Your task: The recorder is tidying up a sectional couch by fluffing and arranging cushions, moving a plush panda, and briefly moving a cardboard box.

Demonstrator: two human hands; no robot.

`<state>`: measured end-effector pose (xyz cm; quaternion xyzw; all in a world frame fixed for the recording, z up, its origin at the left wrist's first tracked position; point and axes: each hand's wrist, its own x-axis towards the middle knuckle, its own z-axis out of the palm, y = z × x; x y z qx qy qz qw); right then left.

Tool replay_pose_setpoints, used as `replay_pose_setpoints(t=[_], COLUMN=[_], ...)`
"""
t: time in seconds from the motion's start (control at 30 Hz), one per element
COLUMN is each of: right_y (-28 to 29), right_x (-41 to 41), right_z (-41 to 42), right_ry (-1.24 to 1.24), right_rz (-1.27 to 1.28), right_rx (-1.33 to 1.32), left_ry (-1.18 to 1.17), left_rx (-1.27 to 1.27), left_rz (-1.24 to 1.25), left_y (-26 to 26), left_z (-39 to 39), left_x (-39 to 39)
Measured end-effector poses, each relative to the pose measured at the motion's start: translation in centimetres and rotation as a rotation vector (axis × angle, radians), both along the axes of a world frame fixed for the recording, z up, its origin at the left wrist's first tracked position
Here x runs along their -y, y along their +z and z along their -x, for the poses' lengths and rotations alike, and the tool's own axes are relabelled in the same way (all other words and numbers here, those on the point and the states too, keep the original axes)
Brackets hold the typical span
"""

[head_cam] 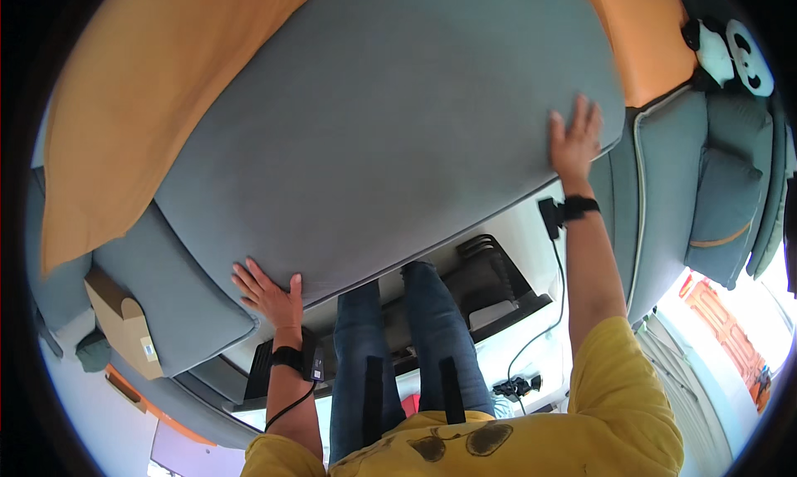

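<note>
A broad grey sofa seat cushion (398,116) spans most of the view before me. Near its front edge, at the lower left, my left hand (271,296) lies palm down with its fingers spread. My right hand (576,141) rests on the same cushion near its right end, fingers apart and slightly blurred. Neither hand grips anything. An orange cover (168,97) lies along the cushion's left and far side. Another orange surface (654,38) shows beyond the right end. Each wrist wears a black strap with a small cabled device.
A cardboard box (124,327) lies on the neighbouring grey seat at left. A panda plush (716,56) and a grey pillow (725,197) are on the right. Behind my legs stands a dark low table (492,284). A black cable (560,290) hangs from the right wrist device.
</note>
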<state>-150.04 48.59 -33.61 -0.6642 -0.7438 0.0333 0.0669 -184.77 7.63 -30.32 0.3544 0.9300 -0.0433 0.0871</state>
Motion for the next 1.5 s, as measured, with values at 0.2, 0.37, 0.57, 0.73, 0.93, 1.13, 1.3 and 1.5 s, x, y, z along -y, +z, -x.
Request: replay_pose_setpoints(t=[0.2, 0.37, 0.57, 0.73, 0.93, 1.13, 1.3, 1.5], right_y=[-5.1, 1.6, 5.6, 6.2, 6.9, 4.9, 7.0, 9.6], right_x=[0.6, 15.6, 19.9, 17.4, 17.9, 18.2, 23.4, 22.7], right_z=[-28.3, 0.1, 22.3, 19.0, 5.3, 9.3, 28.3, 24.6], right_ry=[-0.148, -0.075, 0.893, 0.867, 0.139, 0.305, 0.921, 0.807], right_rz=[0.225, -0.054, 0.246, 0.344, 0.369, 0.316, 0.435, 0.597], right_rx=[0.540, -0.143, -0.134, 0.017, 0.000, 0.109, 0.017, 0.215], left_ry=[0.777, 0.434, -0.262, -0.113, 0.300, 0.061, -0.241, 0.009], left_rx=[0.361, 0.132, 0.216, 0.248, 0.369, 0.372, 0.306, 0.556], left_rz=[0.210, -0.036, -0.108, -0.006, 0.376, -0.163, -0.221, 0.225], left_y=[-5.6, 1.4, 1.3, 1.7, 5.3, 3.5, 2.8, 6.9], left_z=[-6.7, -2.9, -3.9, -1.1, 2.4, 4.8, 9.1, 11.4], left_x=[7.9, 7.6, -8.4, -1.7, 10.9, 4.8, -3.2, -0.3])
